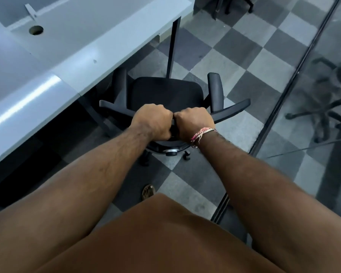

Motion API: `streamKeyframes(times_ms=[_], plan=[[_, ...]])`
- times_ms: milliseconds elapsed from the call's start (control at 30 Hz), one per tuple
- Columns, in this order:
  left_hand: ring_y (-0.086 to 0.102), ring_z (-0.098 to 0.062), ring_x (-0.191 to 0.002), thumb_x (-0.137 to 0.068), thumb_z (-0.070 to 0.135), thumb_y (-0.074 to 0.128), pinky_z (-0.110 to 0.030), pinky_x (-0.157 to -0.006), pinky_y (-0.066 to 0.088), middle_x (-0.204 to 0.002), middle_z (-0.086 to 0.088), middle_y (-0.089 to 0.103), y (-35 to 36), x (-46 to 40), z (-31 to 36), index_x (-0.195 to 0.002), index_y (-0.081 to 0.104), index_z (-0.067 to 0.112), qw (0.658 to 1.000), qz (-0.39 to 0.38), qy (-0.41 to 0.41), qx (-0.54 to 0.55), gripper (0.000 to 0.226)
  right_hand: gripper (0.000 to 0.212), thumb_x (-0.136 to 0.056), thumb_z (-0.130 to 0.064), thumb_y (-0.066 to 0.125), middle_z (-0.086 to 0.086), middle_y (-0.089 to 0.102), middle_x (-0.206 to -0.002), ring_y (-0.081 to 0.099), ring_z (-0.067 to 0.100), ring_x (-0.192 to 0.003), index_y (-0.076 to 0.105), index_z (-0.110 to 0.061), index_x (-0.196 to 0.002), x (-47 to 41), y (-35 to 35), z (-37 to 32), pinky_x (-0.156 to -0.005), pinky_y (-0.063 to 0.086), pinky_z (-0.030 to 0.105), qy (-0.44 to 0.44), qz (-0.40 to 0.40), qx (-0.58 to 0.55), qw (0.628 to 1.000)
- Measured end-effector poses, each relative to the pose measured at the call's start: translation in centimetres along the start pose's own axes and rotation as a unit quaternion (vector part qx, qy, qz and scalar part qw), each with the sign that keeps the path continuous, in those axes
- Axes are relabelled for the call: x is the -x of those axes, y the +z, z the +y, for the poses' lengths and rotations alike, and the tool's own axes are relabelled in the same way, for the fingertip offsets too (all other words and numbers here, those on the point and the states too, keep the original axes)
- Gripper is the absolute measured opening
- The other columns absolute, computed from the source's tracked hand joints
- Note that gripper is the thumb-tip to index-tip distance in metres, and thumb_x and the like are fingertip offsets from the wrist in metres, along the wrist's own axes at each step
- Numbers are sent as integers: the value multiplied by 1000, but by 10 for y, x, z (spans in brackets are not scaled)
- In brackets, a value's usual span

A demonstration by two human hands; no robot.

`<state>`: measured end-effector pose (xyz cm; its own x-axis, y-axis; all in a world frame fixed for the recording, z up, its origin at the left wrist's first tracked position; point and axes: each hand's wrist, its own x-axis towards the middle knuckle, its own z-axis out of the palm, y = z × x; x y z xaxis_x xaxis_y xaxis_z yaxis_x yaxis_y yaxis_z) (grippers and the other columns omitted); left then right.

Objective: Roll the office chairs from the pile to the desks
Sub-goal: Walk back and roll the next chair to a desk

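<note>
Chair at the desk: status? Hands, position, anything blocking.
Left hand and right hand both grip the chair backrest top. Seat at desk edge, left armrest partly under. Desk leg just ahead of seat.

Bare forearms, no sleeves; pink-and-cream thread bracelet [202, 133] with loose ends on right wrist; brown garment [156, 239] on torso

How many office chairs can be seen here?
3, perhaps more out of view. One chair is at the desk, gripped by both hands; one base shows behind the glass at right; one base at top.
</note>
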<state>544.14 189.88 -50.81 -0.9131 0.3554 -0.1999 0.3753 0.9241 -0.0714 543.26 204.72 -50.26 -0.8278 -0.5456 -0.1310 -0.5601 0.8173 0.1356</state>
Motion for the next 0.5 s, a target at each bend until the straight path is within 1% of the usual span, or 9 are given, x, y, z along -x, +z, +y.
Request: streamKeyframes(times_ms=[67,133,200,267,400,500], plan=[[67,-22,-68,-81,46,58,-33,-62,54,-74,5,67,-3,-20,-16,-79,63,27,1000,4,-7,7,20,19,-85,-42,53,-2,66,-77,63,27,-64,58,-26,-78,-28,0,10,-55,38,32,-11,5,7,1000],[65,-22,-66,-83,46,59,-33,-60,50,-72,5,65,-5,-37,-32,-80,64,27,1000,11,-19,9,20,20,-85,-44,53,-3,66,-75,63,27,-63,56,-26,-76,-55,0,17,-54,37,31,-22,5,10,1000],[58,-21,-61,-85,47,59,-32,-58,47,-66,7,55,-8,-52,-44,-78,61,27,999,8,-33,11,20,24,-85,-46,54,-3,65,-73,62,26,-61,51,-26,-71,-79,-1,25,-53,38,31,-34,9,12,999],[53,-21,-60,-85,47,60,-32,-58,44,-62,8,48,-11,-65,-54,-77,58,27,999,10,-45,17,21,26,-85,-48,53,-3,64,-72,60,25,-59,49,-26,-70,-98,-2,32,-52,38,30,-45,14,16,999],[55,-21,-60,-85,47,60,-32,-58,46,-64,7,52,-14,-95,-72,-77,60,27,997,9,-71,24,21,26,-87,-49,52,-4,64,-72,59,24,-58,57,-26,-75,-137,-4,51,-53,39,30,-78,23,22,996],[55,-21,-59,-85,48,59,-32,-57,44,-63,7,51,-17,-114,-80,-79,61,27,995,9,-93,22,22,26,-86,-49,53,-3,65,-73,62,26,-60,53,-27,-74,-163,-3,66,-53,42,31,-108,36,23,993]])
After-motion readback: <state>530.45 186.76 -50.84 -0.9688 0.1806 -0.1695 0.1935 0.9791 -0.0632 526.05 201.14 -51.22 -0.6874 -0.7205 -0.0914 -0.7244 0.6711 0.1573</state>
